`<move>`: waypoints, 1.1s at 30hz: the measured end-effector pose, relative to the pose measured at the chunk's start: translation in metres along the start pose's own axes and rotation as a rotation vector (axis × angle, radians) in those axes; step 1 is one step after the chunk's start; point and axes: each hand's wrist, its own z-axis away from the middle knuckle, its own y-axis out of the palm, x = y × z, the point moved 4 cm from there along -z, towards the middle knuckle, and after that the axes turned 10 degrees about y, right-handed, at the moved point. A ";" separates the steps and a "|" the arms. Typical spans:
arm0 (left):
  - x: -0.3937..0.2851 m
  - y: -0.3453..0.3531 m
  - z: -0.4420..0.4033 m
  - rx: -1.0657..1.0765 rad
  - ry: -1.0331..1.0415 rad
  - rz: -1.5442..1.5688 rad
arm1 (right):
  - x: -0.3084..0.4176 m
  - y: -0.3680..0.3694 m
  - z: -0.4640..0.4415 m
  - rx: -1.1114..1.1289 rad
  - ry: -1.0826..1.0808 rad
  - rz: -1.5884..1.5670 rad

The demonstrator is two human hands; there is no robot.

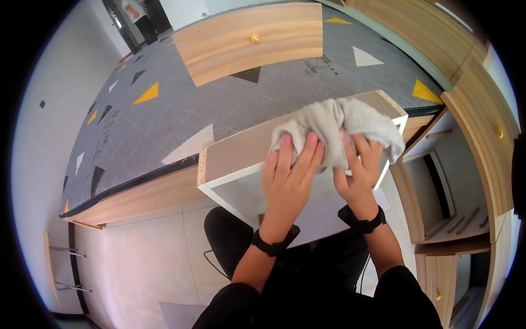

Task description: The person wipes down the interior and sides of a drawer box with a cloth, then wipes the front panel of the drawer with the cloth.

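In the head view, a pale grey, thick fabric cloth (339, 112) lies at about two o'clock from the middle, bunched over the taupe side face of a white-edged rectangular board box (235, 145) with raw chipboard ends. The left hand (289, 176) rests its fingers nearly straight and slightly parted against the cloth. The right hand (359, 167) has bent, parted fingers on it; whether they pinch the fabric I cannot tell.

The cloth should handle as light, soft and limp, best taken by its bunched middle. The box looks stiff and much heavier, its face probably smooth and slippery, its chipboard ends likely to crumble; its white rim seems the safer hold.

The cloth's long axis runs roughly from nine to three o'clock, its loose end drooping toward five. The box's runs from between eight and nine to between two and three.
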 end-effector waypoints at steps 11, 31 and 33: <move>0.037 -0.022 0.066 0.148 -0.201 -0.172 | 0.066 0.029 0.017 0.203 -0.055 -0.235; -0.059 0.014 -0.056 -0.054 0.011 0.285 | -0.061 -0.045 -0.016 0.118 0.100 0.149; -0.065 0.017 -0.065 -0.075 0.035 0.296 | -0.068 -0.048 -0.015 0.057 0.125 0.182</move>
